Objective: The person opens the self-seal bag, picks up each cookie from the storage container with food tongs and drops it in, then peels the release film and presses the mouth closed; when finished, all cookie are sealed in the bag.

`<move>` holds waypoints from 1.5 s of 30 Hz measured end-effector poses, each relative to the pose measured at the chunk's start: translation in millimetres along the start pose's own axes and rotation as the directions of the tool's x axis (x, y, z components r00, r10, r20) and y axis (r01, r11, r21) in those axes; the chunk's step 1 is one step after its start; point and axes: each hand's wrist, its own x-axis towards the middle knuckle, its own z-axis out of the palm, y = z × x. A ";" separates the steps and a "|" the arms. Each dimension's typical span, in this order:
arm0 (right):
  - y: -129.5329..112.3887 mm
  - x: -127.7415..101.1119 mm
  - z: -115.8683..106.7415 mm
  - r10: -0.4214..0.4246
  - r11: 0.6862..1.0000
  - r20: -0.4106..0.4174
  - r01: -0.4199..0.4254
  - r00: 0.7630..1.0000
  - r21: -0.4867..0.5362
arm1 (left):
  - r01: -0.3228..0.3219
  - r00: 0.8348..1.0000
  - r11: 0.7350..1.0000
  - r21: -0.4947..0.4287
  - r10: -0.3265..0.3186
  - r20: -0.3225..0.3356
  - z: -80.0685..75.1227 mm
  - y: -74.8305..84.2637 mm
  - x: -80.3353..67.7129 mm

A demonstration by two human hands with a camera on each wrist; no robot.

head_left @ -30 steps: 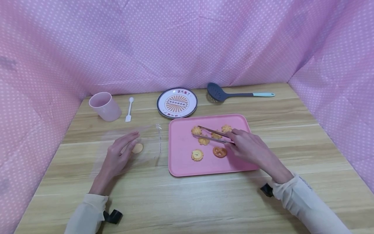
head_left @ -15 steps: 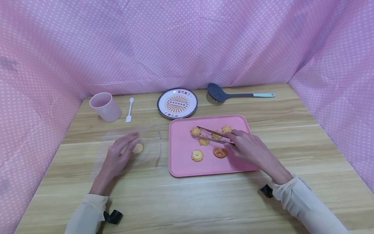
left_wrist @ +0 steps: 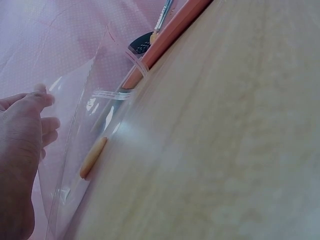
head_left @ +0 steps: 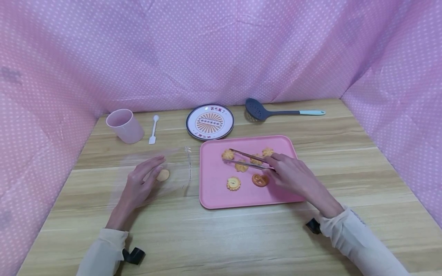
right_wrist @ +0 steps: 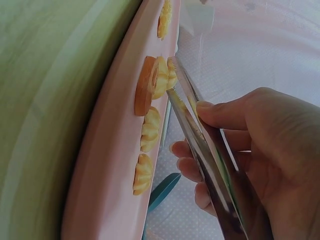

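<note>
My right hand (head_left: pixel 293 172) holds metal tongs (right_wrist: pixel 220 195) over the pink tray (head_left: pixel 217 198). Their parted tips stand on either side of a flower-shaped cookie (head_left: pixel 228 154) at the tray's left part. Several more cookies lie there: a ring-like pale cookie (head_left: pixel 233 183), a pretzel cookie (head_left: pixel 260 180) and other flower cookies (head_left: pixel 241 166). To the left, my left hand (head_left: pixel 139 182) pinches the upper film of a clear plastic bag (left_wrist: pixel 70 125), which is tented with its mouth toward the tray. Inside the bag lies one round cookie (left_wrist: pixel 93 158).
Behind the tray is a patterned plate (head_left: pixel 209 121). A slotted skimmer (head_left: pixel 266 113) lies at the back right. A pink cup (head_left: pixel 124 126) and a small white spatula (head_left: pixel 153 129) sit at the back left. Pink dotted cloth (head_left: pixel 221 50) surrounds the table.
The tongs have shifted slightly left along the tray, and the flower cookie between their tips has moved left with them. My left hand and the bag have stayed put.
</note>
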 end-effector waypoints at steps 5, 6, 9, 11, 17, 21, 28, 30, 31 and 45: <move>-2.4 1.7 0.7 -0.029 1.000 -0.015 0.029 0.999 0.007 | -0.003 1.000 1.000 0.007 0.003 -0.001 1.1 -2.4 -0.9; -3.1 2.4 1.0 -0.033 0.999 -0.016 0.033 0.999 0.003 | -0.004 1.000 1.000 0.010 0.004 -0.003 1.3 -2.5 -0.9; -5.3 4.7 2.5 -0.048 0.999 -0.022 0.048 0.999 -0.005 | 0.000 1.000 1.000 0.014 0.000 -0.001 1.5 -2.9 -1.4; -6.2 5.8 4.3 -0.063 0.998 -0.036 0.062 0.997 -0.014 | -0.001 1.000 1.000 0.017 0.001 -0.001 1.3 -3.0 -1.4; -12.0 10.6 8.3 -0.078 0.997 -0.054 0.078 0.995 0.000 | 0.000 1.000 1.000 0.019 0.000 -0.002 1.2 -2.5 -1.3; -18.0 14.8 10.0 -0.070 0.997 -0.043 0.071 0.997 0.022 | 0.005 1.000 1.000 0.021 -0.005 -0.002 1.4 -2.3 -1.3; -29.8 22.8 13.3 -0.087 0.995 -0.031 0.089 0.996 0.045 | 0.015 1.000 1.000 0.018 -0.015 -0.003 1.3 -1.3 -1.6; -33.2 25.2 14.5 -0.109 0.993 -0.044 0.111 0.993 0.041 | 0.020 1.000 1.000 0.017 -0.020 -0.001 1.3 -1.2 -1.6; -35.0 26.6 15.1 -0.123 0.991 -0.051 0.125 0.991 0.040 | 0.019 1.000 1.000 0.019 -0.019 -0.002 1.3 -1.2 -1.6; -59.3 42.2 26.6 -0.217 0.974 -0.051 0.220 0.975 0.053 | 0.024 1.000 1.000 0.014 -0.024 0.006 0.8 -0.3 -1.1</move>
